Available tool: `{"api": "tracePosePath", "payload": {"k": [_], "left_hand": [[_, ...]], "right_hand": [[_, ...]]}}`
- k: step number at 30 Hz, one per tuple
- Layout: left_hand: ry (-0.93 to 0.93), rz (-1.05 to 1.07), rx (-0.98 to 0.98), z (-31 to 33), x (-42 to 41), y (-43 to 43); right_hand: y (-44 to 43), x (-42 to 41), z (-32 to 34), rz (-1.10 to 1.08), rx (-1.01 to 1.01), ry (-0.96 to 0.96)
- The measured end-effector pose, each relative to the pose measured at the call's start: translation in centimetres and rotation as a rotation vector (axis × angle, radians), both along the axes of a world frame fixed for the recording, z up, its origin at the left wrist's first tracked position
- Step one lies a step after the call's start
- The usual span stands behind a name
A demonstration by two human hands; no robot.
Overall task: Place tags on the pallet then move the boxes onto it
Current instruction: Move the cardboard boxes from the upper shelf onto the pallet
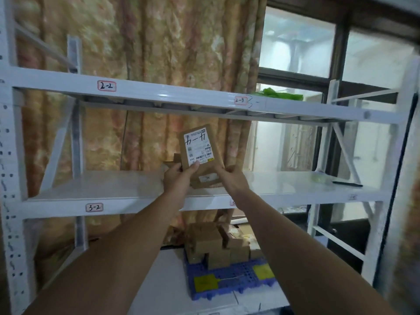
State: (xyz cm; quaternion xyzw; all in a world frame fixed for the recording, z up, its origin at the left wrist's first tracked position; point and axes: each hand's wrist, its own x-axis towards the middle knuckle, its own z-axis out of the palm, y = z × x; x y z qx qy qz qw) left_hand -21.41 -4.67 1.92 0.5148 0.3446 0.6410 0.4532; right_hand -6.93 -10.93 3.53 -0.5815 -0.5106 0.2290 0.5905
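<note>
Both my hands hold a flat cardboard box [200, 144] with a white shipping label, tilted upright above the middle shelf [113, 187]. My left hand [178, 178] grips its lower left corner with the thumb on the label. My right hand [231, 178] grips its lower right edge. More brown boxes [206, 180] lie under and behind it on the shelf. Low on the floor sits a blue pallet [234, 278] carrying two yellow tags [204, 283] [263, 271] at its front and several cardboard boxes [216, 244] at its back.
The white metal rack has shelf labels 2-2 [106, 86], 2-3 [240, 100] and 3-2 [94, 207]. A black pen [347, 183] lies on the middle shelf at right. Something green [279, 94] sits on the upper shelf. A patterned curtain and a window stand behind.
</note>
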Motion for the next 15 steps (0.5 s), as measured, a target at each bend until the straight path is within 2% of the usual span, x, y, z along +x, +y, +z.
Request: {"api": "tracePosePath", "payload": {"k": [3,7,13,15], "left_hand": [[0.033,-0.026,0.012,-0.6,5.0,-4.0],[0.113,-0.080,-0.009,-2.8,12.3,-9.9],[0.217,-0.126,-0.137,-6.9,20.7,-15.2],[0.305,-0.144,-0.182,-8.7,22.7,-16.3]], "right_hand": [[-3.5,4.9,-0.2,-0.152,0.009,-0.038],[-8.3,11.8,-2.5,-0.232,0.066,-0.148],[-14.3,22.0,-7.5,-0.295,-0.076,-0.306],[-15.5,25.0,-9.1,-0.289,-0.143,-0.362]]}}
